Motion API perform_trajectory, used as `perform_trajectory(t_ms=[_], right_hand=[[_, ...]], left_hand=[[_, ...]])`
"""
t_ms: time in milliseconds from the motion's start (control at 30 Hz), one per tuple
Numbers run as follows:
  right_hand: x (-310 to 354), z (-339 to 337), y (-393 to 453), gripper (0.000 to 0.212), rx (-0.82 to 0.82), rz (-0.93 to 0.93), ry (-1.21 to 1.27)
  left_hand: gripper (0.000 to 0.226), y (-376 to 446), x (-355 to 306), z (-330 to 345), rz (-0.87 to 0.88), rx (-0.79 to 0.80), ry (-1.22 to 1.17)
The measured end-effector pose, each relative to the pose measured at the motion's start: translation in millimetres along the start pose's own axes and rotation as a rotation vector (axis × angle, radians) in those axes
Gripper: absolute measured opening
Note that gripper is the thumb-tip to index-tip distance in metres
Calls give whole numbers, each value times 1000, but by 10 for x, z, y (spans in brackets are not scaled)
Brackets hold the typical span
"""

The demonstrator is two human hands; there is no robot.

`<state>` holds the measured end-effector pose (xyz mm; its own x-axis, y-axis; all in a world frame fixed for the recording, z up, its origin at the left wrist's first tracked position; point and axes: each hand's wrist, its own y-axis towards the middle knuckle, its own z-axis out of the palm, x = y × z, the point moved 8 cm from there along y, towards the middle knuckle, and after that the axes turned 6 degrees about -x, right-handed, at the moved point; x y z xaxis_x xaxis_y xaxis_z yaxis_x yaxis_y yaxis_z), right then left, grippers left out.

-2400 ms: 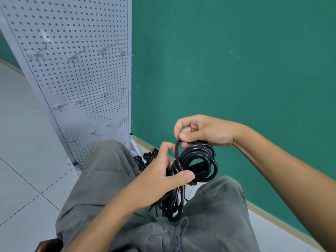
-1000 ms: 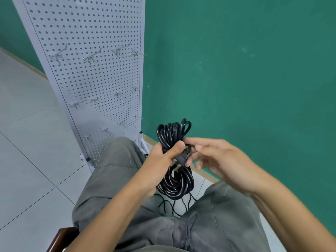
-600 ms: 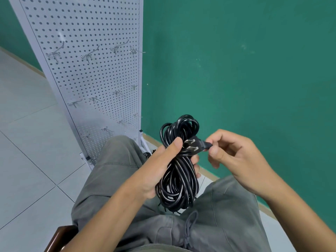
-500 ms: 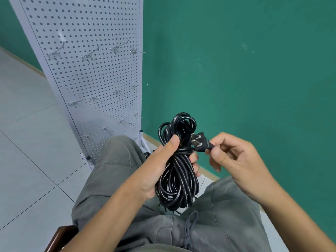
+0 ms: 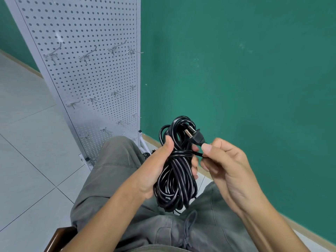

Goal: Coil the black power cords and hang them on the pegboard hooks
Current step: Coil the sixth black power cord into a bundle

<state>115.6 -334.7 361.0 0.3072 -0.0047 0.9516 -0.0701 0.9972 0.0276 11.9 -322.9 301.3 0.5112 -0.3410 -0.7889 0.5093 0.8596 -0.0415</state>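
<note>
Wrapping its middle, the left hand (image 5: 156, 166) grips a coiled black power cord (image 5: 175, 179), thumb across the front and fingers curled behind, with a turn of cable cinched round the bundle at thumb height. The coil's upper loops rise above the hand and its lower loops hang just over the person's lap. The right hand (image 5: 225, 164), just right of the coil, pinches the cable behind the plug (image 5: 194, 136) between thumb and forefinger; the plug tilts up and left, prongs against the top loops. Up and left of the hands, beyond the left knee, stands a white pegboard (image 5: 87, 73) with rows of bare metal hooks (image 5: 85, 57). Its right edge meets a green wall (image 5: 245, 79). Open tiled floor (image 5: 27, 142) spreads left of the hands.
</note>
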Motion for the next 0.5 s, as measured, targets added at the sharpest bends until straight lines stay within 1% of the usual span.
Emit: perform_trajectory(t_ms=[100, 167, 233, 267, 333, 367, 433, 500], right_hand=[[9, -27, 23, 43, -56, -28, -76], [73, -44, 16, 44, -131, -86, -132], [153, -72, -13, 39, -221, -159, -186], [179, -64, -33, 37, -249, -181, -210], [227, -7, -71, 35, -269, -212, -268], [247, 5, -81, 37, -285, -233, -308], [264, -18, -76, 42, -318, -282, -422], [268, -35, -47, 44, -318, -305, -540]], left_hand=[[88, -10, 3, -27, -6, -55, 86], [84, -19, -4, -28, -3, -81, 116], [82, -25, -8, -34, -11, -114, 137], [85, -27, -5, -40, -20, -124, 138], [89, -27, -10, -49, -9, -139, 155], [86, -28, -22, -50, 10, -151, 171], [73, -37, -72, -59, 48, -200, 205], [68, -47, -105, -65, 69, -248, 231]])
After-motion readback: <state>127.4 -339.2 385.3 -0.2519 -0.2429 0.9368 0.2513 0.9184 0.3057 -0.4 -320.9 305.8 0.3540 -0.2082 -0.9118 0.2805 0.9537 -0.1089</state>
